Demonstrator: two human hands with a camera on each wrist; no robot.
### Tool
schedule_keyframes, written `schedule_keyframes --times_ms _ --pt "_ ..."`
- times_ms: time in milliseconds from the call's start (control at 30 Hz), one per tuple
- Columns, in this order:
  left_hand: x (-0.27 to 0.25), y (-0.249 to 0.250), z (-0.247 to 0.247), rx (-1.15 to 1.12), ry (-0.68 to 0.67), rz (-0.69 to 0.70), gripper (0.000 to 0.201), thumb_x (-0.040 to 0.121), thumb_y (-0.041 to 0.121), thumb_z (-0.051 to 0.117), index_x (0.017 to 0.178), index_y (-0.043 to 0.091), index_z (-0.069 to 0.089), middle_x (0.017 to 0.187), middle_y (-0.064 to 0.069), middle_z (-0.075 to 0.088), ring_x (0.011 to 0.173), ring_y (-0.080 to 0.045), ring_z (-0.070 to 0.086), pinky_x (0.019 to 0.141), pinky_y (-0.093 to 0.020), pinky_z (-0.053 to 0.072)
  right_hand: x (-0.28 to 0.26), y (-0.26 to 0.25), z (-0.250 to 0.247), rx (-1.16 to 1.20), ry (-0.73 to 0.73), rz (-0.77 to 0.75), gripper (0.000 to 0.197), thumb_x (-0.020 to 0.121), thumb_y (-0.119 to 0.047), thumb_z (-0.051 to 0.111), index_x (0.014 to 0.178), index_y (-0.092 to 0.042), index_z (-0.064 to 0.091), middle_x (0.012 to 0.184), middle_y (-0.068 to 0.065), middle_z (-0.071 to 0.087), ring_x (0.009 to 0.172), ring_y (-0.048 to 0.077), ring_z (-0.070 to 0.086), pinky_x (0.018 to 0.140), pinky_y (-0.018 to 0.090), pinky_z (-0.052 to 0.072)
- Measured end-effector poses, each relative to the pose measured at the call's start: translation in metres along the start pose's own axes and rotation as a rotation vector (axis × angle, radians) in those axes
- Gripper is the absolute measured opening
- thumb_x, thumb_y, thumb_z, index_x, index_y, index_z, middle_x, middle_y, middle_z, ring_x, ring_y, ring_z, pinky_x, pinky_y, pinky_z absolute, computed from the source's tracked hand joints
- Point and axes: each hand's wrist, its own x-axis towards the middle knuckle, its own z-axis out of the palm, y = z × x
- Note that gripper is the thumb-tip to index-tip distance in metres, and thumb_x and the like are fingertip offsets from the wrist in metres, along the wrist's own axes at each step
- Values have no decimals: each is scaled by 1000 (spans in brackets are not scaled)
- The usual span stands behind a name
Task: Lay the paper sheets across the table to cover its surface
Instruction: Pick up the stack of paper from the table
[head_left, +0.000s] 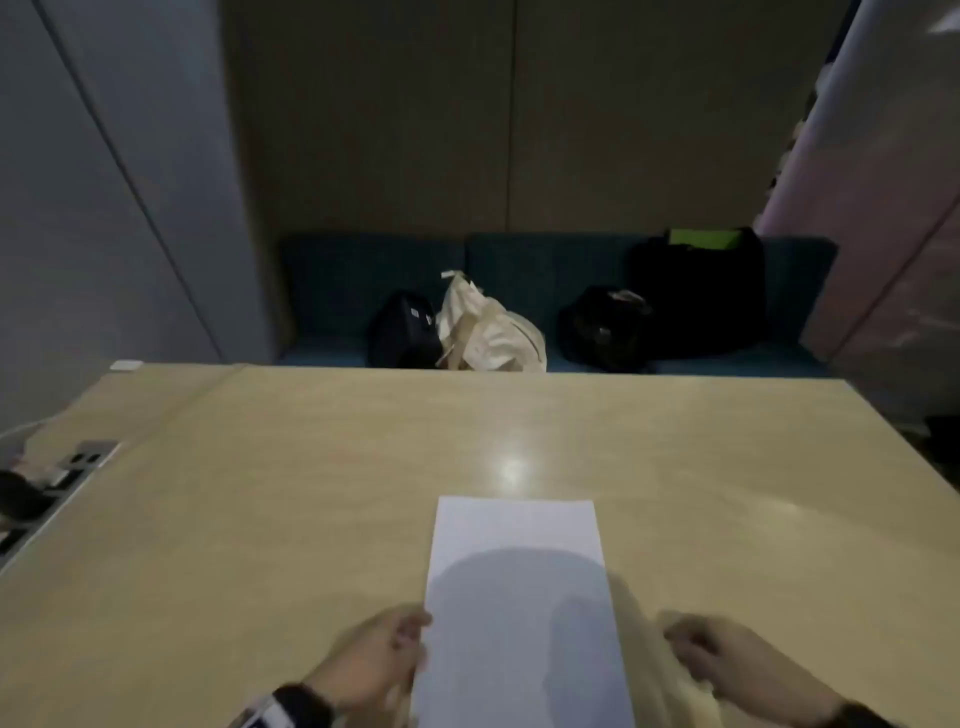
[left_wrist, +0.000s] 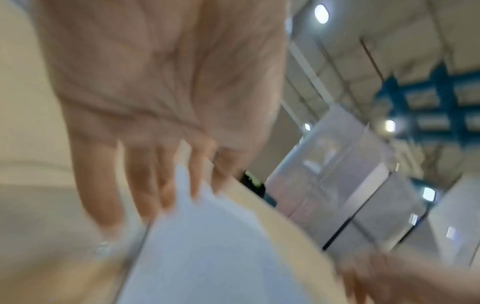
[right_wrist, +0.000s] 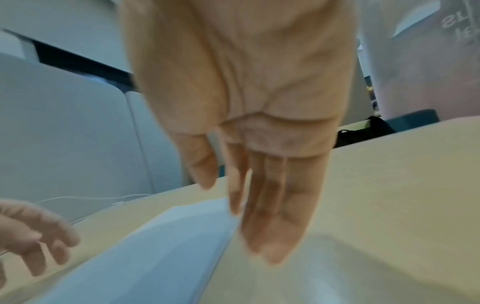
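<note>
A white paper sheet (head_left: 519, 597) lies flat on the beige table (head_left: 311, 493), near its front edge and slightly right of centre. My left hand (head_left: 410, 631) hovers at the sheet's left edge with loose, spread fingers and holds nothing. In the left wrist view its fingers (left_wrist: 166, 195) reach over the edge of the paper sheet (left_wrist: 207, 246). My right hand (head_left: 680, 644) is a little to the right of the sheet, apart from it. In the right wrist view its straight fingers (right_wrist: 259, 226) point down at the table beside the paper sheet (right_wrist: 155, 246). Both hands are blurred.
A power socket panel (head_left: 78, 462) is set into the table's left side, with a white cable (right_wrist: 91, 198) near it. Behind the far edge, a blue bench (head_left: 519, 260) holds a black bag (head_left: 402, 330), a cream cloth bag (head_left: 488, 332) and larger black bags (head_left: 696, 296).
</note>
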Motion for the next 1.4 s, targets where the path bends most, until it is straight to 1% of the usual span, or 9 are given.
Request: schedule_keyframes --times_ms 133,233,500,667,833,967,1067,1267,1400 --pt "8 53 18 203 121 -126 51 82 28 51 128 5 44 131 -14 39 126 -33 42 107 -37 37 30 -40 17 38 25 149 23 92 -21 49 104 -6 61 98 13 65 79 21 57 74 29 45" --pt "4 71 35 328 141 -200 50 90 19 50 133 1 30 138 -16 23 130 -34 29 107 -35 32 41 -43 40 184 95 198 23 87 -13 53 64 -9 47 64 11 48 55 21 42 57 27 34" --pt "4 76 45 370 155 -251 46 86 3 47 129 1 32 138 -17 23 127 -35 30 104 -33 34 44 -55 65 399 153 200 17 75 -8 65 69 -3 51 70 15 45 52 20 38 47 28 27" --pt "3 72 47 325 156 -222 44 85 2 44 128 2 33 135 -16 25 125 -34 31 102 -34 35 41 -60 77 357 169 209 48 69 -12 69 110 2 50 107 20 56 98 38 58 76 41 53" --pt "2 61 40 115 175 -175 51 85 21 53 132 9 38 132 -13 31 123 -32 39 103 -38 40 20 -71 71 711 293 -58 28 84 8 48 106 -9 47 102 19 64 75 26 61 57 27 53" --pt "4 61 25 -347 171 -169 97 61 57 70 138 7 38 126 -12 50 104 -27 59 83 -41 56 12 -71 44 920 304 -250 43 80 -8 69 120 -10 53 118 11 66 105 28 64 95 47 50" --pt "-5 69 9 -728 33 -71 73 68 41 79 123 1 53 103 -9 70 78 -16 72 63 -27 60 13 -72 25 1051 213 -295 70 53 -45 84 115 -24 59 114 -2 70 108 15 66 95 33 49" --pt "-11 95 -1 -758 56 40 37 85 3 62 122 -1 56 117 -16 66 105 -30 63 99 -42 48 27 -91 21 960 547 -231 25 82 4 62 103 -11 63 87 -2 66 71 4 66 63 12 51" --pt "-5 95 -5 -721 138 93 20 84 5 66 103 4 64 91 -7 71 82 -24 68 74 -31 55 37 -91 27 982 778 -81 27 76 -2 73 102 0 66 70 -1 58 62 8 54 49 0 45"
